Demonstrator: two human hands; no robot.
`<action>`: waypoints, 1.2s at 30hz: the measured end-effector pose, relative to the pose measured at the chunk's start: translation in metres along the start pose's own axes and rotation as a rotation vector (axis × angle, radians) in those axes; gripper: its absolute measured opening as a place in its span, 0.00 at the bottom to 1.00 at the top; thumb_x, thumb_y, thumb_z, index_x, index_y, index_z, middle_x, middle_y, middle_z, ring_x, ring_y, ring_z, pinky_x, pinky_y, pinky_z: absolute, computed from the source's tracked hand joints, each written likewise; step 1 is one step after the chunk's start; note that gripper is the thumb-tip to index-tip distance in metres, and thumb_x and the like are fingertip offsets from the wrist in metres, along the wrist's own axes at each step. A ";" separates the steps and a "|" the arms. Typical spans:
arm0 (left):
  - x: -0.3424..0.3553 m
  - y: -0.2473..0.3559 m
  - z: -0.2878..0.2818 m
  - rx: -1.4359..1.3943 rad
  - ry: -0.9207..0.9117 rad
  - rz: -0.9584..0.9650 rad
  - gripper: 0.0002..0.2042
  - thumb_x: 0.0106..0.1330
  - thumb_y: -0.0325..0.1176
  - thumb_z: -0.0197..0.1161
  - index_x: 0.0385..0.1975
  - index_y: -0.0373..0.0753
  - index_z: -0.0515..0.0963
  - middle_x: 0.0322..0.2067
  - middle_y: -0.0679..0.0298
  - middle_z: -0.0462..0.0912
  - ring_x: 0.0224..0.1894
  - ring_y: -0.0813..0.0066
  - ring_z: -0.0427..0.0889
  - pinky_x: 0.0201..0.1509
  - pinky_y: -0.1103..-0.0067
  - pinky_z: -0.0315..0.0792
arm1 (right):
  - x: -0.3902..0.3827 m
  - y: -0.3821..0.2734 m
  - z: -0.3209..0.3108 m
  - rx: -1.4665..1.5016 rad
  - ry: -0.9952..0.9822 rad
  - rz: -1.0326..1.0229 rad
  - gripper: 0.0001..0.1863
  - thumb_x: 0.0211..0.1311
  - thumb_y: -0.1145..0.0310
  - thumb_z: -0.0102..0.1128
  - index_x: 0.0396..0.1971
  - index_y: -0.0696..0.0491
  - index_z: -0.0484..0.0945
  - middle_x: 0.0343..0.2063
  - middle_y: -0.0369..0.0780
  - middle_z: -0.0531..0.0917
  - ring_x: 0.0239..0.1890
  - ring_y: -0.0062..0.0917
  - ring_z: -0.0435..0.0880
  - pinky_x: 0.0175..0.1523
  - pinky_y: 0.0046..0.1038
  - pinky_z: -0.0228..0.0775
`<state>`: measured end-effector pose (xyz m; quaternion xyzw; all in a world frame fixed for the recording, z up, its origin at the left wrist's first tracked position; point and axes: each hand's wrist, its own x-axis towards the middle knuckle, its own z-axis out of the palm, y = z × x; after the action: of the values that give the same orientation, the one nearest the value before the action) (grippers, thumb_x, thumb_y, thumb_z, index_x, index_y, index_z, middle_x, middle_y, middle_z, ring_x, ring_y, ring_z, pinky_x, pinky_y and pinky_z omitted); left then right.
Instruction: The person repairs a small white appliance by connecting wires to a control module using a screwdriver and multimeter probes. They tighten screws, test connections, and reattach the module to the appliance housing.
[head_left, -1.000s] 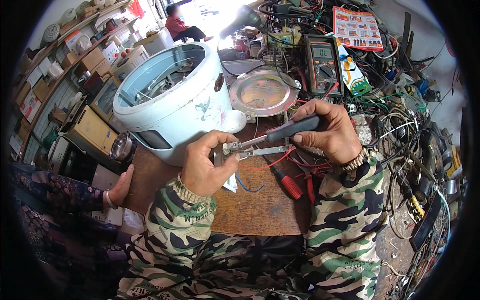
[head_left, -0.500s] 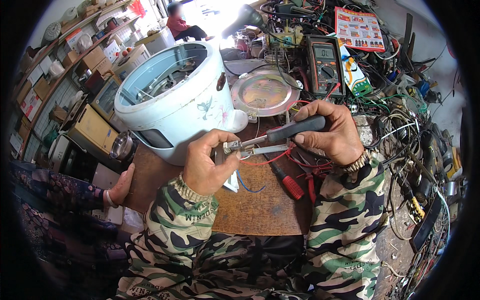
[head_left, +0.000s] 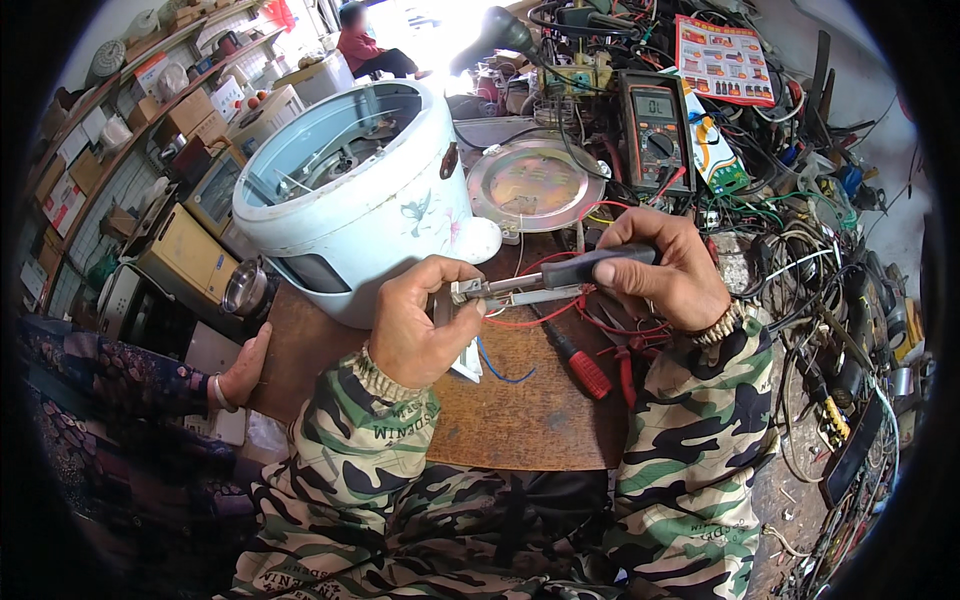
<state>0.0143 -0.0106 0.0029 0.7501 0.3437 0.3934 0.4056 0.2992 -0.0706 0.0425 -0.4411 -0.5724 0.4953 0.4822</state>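
Note:
My left hand point(head_left: 420, 325) pinches a small metal part point(head_left: 467, 291) with red and blue wires trailing from it, held over the brown wooden board point(head_left: 520, 410). My right hand point(head_left: 665, 270) grips a dark-handled screwdriver point(head_left: 585, 268), its shaft pointing left into the metal part. A pale blue rice-cooker body point(head_left: 350, 195), opened at the top and tipped toward me, lies just behind my left hand.
A round metal heating plate point(head_left: 530, 180) and a multimeter point(head_left: 655, 125) sit behind. A red-handled screwdriver point(head_left: 578, 362) lies on the board. Tangled wires and tools point(head_left: 820, 260) crowd the right. Another person's hand point(head_left: 245, 365) rests at the board's left edge. Shelves with boxes point(head_left: 120, 130) stand left.
Both hands stay together on the small part; the screwdriver handle has shifted only slightly. The other person's hand remains at the left edge.

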 end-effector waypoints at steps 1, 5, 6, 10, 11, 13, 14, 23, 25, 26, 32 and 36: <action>0.000 0.000 0.000 0.008 0.000 0.011 0.13 0.61 0.17 0.63 0.46 0.25 0.76 0.38 0.62 0.82 0.39 0.84 0.79 0.43 0.84 0.73 | 0.001 0.000 0.000 -0.035 0.033 0.019 0.10 0.64 0.70 0.71 0.36 0.56 0.77 0.18 0.27 0.75 0.20 0.09 0.70 0.23 0.17 0.57; 0.001 0.002 0.002 0.014 0.008 0.009 0.13 0.61 0.17 0.63 0.46 0.25 0.76 0.38 0.62 0.82 0.39 0.84 0.79 0.43 0.84 0.73 | 0.001 -0.004 0.001 -0.087 0.056 0.077 0.10 0.65 0.67 0.70 0.33 0.56 0.79 0.19 0.27 0.76 0.21 0.09 0.69 0.24 0.18 0.56; 0.000 0.003 0.002 0.009 0.011 -0.006 0.13 0.62 0.17 0.63 0.46 0.25 0.76 0.38 0.62 0.82 0.39 0.84 0.79 0.44 0.84 0.73 | -0.001 -0.009 0.003 -0.058 0.028 0.081 0.10 0.64 0.67 0.71 0.32 0.57 0.79 0.19 0.27 0.76 0.21 0.10 0.69 0.25 0.18 0.57; 0.000 -0.001 0.001 0.008 0.027 0.017 0.13 0.62 0.16 0.64 0.46 0.25 0.76 0.39 0.61 0.83 0.40 0.83 0.80 0.45 0.84 0.74 | 0.001 -0.002 0.003 -0.096 0.050 -0.080 0.12 0.63 0.64 0.73 0.30 0.57 0.81 0.20 0.27 0.76 0.22 0.10 0.70 0.25 0.19 0.58; 0.000 0.000 0.003 -0.005 0.024 0.006 0.13 0.61 0.16 0.64 0.46 0.25 0.76 0.39 0.61 0.83 0.41 0.83 0.80 0.45 0.84 0.74 | -0.001 -0.004 -0.001 -0.159 0.025 -0.060 0.12 0.63 0.64 0.73 0.31 0.57 0.81 0.20 0.27 0.76 0.22 0.10 0.70 0.26 0.19 0.59; 0.001 0.000 0.005 -0.023 0.018 0.007 0.13 0.61 0.16 0.64 0.46 0.25 0.77 0.40 0.61 0.83 0.41 0.83 0.80 0.45 0.84 0.74 | -0.001 -0.006 -0.003 -0.182 0.061 0.047 0.13 0.63 0.63 0.73 0.30 0.57 0.81 0.20 0.27 0.77 0.24 0.10 0.71 0.27 0.19 0.60; 0.000 0.000 0.004 -0.019 0.023 0.015 0.13 0.61 0.16 0.64 0.46 0.25 0.77 0.40 0.61 0.83 0.41 0.83 0.80 0.45 0.83 0.74 | 0.000 -0.006 -0.003 -0.188 0.070 0.097 0.14 0.63 0.62 0.73 0.30 0.57 0.81 0.21 0.27 0.77 0.24 0.10 0.71 0.28 0.19 0.60; 0.000 -0.007 0.007 -0.027 0.110 0.088 0.11 0.59 0.23 0.69 0.42 0.31 0.82 0.32 0.66 0.86 0.31 0.88 0.76 0.35 0.84 0.71 | 0.003 -0.002 0.007 -0.155 0.134 -0.061 0.20 0.68 0.58 0.69 0.22 0.58 0.80 0.15 0.27 0.72 0.20 0.10 0.67 0.24 0.21 0.55; 0.001 -0.006 0.009 -0.029 0.106 0.084 0.11 0.59 0.24 0.69 0.41 0.31 0.82 0.32 0.66 0.86 0.31 0.88 0.76 0.35 0.84 0.71 | 0.001 -0.005 0.003 -0.211 0.129 0.021 0.20 0.68 0.58 0.68 0.21 0.58 0.80 0.15 0.26 0.72 0.20 0.10 0.66 0.24 0.21 0.54; 0.000 -0.007 0.008 -0.031 0.108 0.082 0.11 0.58 0.24 0.69 0.41 0.30 0.82 0.32 0.66 0.86 0.31 0.88 0.76 0.35 0.84 0.71 | 0.002 -0.004 0.002 -0.241 0.134 0.034 0.20 0.68 0.58 0.68 0.21 0.58 0.79 0.15 0.27 0.72 0.20 0.10 0.66 0.24 0.21 0.54; 0.000 0.000 0.004 0.013 0.038 0.015 0.12 0.61 0.17 0.65 0.44 0.25 0.78 0.39 0.61 0.83 0.41 0.83 0.80 0.46 0.83 0.75 | 0.002 -0.004 0.011 -0.119 0.161 -0.048 0.19 0.68 0.57 0.67 0.23 0.56 0.78 0.17 0.27 0.73 0.22 0.09 0.67 0.26 0.19 0.56; -0.001 -0.001 0.003 0.035 0.041 0.014 0.12 0.61 0.16 0.65 0.44 0.25 0.78 0.39 0.61 0.83 0.41 0.83 0.80 0.45 0.84 0.75 | 0.003 -0.004 -0.004 -0.306 0.057 0.116 0.15 0.65 0.60 0.71 0.31 0.56 0.79 0.21 0.27 0.76 0.24 0.09 0.70 0.28 0.17 0.60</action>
<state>0.0164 -0.0117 0.0010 0.7510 0.3535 0.4056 0.3827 0.3028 -0.0675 0.0474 -0.5557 -0.6008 0.4167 0.3958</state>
